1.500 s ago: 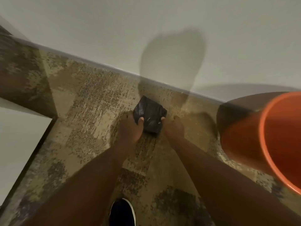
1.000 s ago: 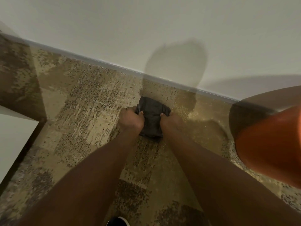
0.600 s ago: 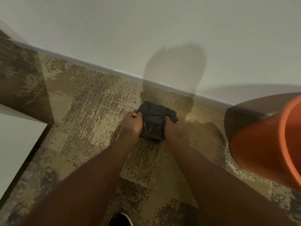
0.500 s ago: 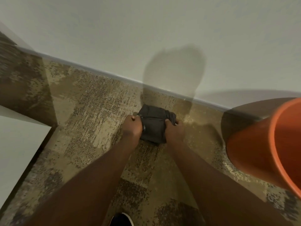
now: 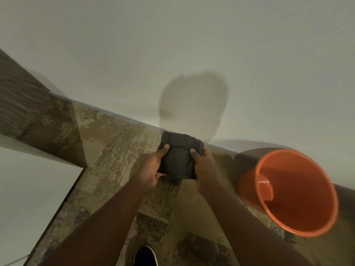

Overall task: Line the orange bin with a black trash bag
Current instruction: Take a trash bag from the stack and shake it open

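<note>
Trash bag, black, folded into a thick, roughly square wad, held up in front of the body over the patterned carpet, close to the line where floor meets the pale wall. Slightly longer from top to bottom than across, that long axis running away from the body toward the wall and tipped a little to the left at the far end; one crumpled corner at upper right, a loose flap poking out below the lower edge. Left hand closed on the wad's left side, thumb pressed flat on the upper face, fingers curled out of sight beneath. Right hand clamped on the right side the same way, thumb on top, fingers wrapped under. Both forearms bare, reaching forward from the bottom of the view. Orange bin on the carpet to the right, well apart from the bag, standing on its base with the open mouth facing up, inside bare and shiny. White panel along the left edge. Toe of a dark shoe with a white rim at the bottom, between the arms. Rounded shadow on the wall just above the bag.
</note>
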